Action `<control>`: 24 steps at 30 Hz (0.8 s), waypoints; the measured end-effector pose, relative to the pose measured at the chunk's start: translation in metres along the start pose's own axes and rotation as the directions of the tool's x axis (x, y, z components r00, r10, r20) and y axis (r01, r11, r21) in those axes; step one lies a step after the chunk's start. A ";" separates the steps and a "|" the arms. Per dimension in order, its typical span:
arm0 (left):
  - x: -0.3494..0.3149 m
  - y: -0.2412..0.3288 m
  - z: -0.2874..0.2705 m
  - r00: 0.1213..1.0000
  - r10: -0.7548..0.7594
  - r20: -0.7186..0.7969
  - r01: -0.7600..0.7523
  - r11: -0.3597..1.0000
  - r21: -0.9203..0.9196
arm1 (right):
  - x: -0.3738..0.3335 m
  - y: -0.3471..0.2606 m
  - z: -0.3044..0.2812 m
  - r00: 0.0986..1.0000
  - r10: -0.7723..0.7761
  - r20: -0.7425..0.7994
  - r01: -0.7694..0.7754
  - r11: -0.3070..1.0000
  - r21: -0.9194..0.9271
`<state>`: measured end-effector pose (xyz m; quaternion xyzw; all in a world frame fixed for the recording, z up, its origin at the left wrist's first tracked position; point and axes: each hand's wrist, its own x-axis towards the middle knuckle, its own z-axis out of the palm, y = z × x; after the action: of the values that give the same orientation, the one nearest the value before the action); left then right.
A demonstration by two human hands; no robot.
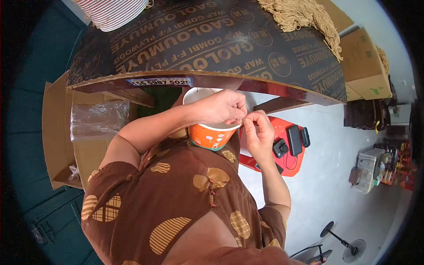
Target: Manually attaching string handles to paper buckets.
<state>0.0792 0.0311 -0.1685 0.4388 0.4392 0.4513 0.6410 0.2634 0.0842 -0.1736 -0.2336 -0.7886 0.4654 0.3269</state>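
Observation:
My left hand [219, 107] reaches over an orange paper bucket [206, 138] with a white inside, its fingers pinched together by the bucket's right rim. Just to the right, my right hand [260, 134] is closed in a pinch too, its fingertips meeting those of the left. Whatever lies between the fingertips is too small to make out. The bucket sits at my lap, against my brown patterned clothing [176, 190]. My left wrist and hand hide part of its opening.
A dark plywood table [185, 48] spans the far side. On it lie a white-and-red cord coil [114, 13] and a beige yarn bundle [300, 15]. Cardboard boxes [364, 62] stand right. A red stool [276, 126] carries a small camera [280, 148] and a black power bank [295, 140].

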 end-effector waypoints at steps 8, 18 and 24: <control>0.000 0.006 0.006 0.999 -0.021 -0.031 0.023 0.998 0.066 | -0.004 0.003 -0.002 0.999 0.045 0.004 -0.046 0.997 0.063; 0.001 0.001 0.007 0.998 0.019 -0.060 -0.018 0.999 0.027 | -0.002 -0.002 0.004 0.996 -0.083 -0.028 0.081 0.993 -0.087; -0.001 0.000 0.001 1.000 -0.020 0.007 0.020 0.999 0.034 | -0.005 0.001 0.004 0.998 -0.048 -0.036 0.047 0.998 -0.037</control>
<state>0.0804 0.0302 -0.1680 0.4470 0.4489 0.4355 0.6395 0.2641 0.0787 -0.1773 -0.2293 -0.7959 0.4389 0.3482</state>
